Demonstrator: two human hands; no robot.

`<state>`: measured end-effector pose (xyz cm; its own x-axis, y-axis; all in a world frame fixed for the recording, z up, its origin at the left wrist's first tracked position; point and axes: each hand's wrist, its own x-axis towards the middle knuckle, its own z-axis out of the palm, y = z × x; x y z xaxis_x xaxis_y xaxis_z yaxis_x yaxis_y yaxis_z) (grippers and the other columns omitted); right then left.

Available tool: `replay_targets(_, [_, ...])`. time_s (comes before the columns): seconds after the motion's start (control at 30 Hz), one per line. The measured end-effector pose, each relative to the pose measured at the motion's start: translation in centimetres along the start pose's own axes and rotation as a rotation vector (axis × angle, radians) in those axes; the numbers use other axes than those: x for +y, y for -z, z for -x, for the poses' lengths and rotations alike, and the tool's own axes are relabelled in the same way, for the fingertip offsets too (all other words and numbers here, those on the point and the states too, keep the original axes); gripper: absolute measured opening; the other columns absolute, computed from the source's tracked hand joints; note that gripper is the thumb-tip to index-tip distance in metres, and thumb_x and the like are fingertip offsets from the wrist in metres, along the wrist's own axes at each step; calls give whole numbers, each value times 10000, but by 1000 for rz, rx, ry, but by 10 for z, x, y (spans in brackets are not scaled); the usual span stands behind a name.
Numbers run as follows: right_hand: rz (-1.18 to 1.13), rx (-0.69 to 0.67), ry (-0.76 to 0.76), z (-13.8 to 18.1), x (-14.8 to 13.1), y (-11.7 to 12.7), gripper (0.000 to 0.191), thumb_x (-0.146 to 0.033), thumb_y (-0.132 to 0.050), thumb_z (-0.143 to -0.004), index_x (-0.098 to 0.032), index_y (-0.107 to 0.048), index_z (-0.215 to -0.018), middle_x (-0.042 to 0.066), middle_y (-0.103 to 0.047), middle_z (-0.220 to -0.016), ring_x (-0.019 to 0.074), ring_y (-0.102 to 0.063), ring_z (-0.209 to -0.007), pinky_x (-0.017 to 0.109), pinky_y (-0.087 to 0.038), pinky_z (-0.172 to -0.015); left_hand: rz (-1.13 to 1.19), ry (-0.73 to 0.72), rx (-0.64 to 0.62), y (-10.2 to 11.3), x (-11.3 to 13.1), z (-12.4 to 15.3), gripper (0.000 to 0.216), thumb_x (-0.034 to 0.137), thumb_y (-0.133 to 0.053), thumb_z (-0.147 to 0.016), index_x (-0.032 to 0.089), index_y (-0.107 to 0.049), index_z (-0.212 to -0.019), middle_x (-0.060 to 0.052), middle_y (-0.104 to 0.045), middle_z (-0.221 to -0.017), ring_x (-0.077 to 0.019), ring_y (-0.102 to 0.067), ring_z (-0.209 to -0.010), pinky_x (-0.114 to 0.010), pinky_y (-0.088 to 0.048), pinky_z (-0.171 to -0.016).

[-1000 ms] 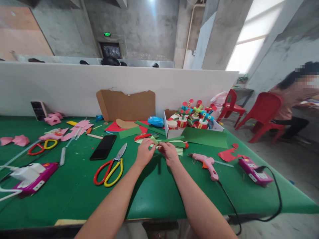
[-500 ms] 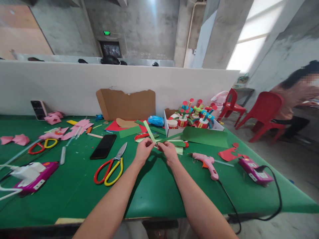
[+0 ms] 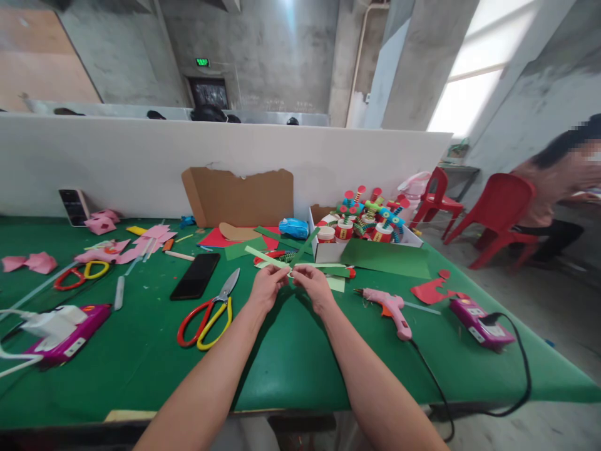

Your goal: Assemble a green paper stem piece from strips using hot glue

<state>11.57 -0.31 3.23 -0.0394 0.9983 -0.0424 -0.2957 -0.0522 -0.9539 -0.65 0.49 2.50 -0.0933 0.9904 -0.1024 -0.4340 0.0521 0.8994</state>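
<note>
My left hand (image 3: 267, 289) and my right hand (image 3: 313, 287) meet above the green table (image 3: 291, 363), both pinched on the crossing of two paper strips. A light green strip (image 3: 263, 257) sticks out up and to the left. A dark green strip (image 3: 307, 243) points up and to the right. Red and yellow scissors (image 3: 209, 313) lie just left of my left hand. A pink glue gun (image 3: 389, 308) lies to the right of my right hand.
A black phone (image 3: 195, 277) lies by the scissors. A white box (image 3: 328, 250) of coloured paper figures stands behind green sheets (image 3: 387, 258). Brown cardboard (image 3: 239, 197) leans on the white partition. Purple devices (image 3: 479, 321) sit at both sides. A person sits by red chairs (image 3: 498, 213) at right.
The strips have been turned in my fingers: the light green one swung from upright to the left, the dark green one from sideways to up and right. My hands stayed in place.
</note>
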Motion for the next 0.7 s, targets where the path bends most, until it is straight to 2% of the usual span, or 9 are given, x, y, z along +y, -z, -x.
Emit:
replay_targets(0.13, [34,4,27,-1,4,-1,325,-415,-831,-532,-179,-682,-700,-7,-660,-663,107,-561,-589,265,-469,-637,13,18,21,-1,-3,0,462,385,-894,-377,153,-552,-583,26,-554,-560,-73,-470,-511,-232,-406,-529])
replay_targets(0.27, [107,25,34,-5,6,3,290,-433,-787,-589,-181,-660,-656,-9,-652,-623,116,-564,-565,269,-472,-616,-119,0,-5,-1,-4,1,439,428,-868,-432,152,-557,-570,23,-528,-522,-80,-459,-500,-232,-377,-512])
replay_targets(0.37, [136,46,25,-6,6,6,267,-425,-766,-619,-190,-640,-637,-11,-648,-598,123,-563,-556,270,-474,-606,-287,-95,7,0,-2,1,402,478,-814,-509,157,-582,-579,15,-544,-520,-99,-466,-513,-239,-363,-516])
replay_targets(0.47, [150,45,4,-7,4,8,262,-413,-757,-623,-190,-620,-606,-15,-633,-578,112,-539,-529,260,-462,-584,-443,-235,29,0,1,1,350,469,-774,-554,167,-598,-584,21,-552,-523,-108,-461,-529,-244,-353,-531])
replay_targets(0.53, [154,40,-15,-6,3,8,266,-408,-759,-617,-187,-613,-595,-17,-623,-569,102,-525,-515,251,-450,-570,-500,-279,22,1,2,1,329,460,-753,-578,172,-595,-580,24,-549,-520,-111,-457,-531,-244,-346,-533])
replay_targets(0.7, [146,-2,-42,-6,3,9,296,-421,-775,-602,-185,-598,-584,-20,-612,-565,91,-513,-510,241,-441,-563,-418,-194,-13,0,0,2,347,479,-746,-578,173,-582,-599,6,-585,-549,-131,-514,-549,-257,-393,-562])
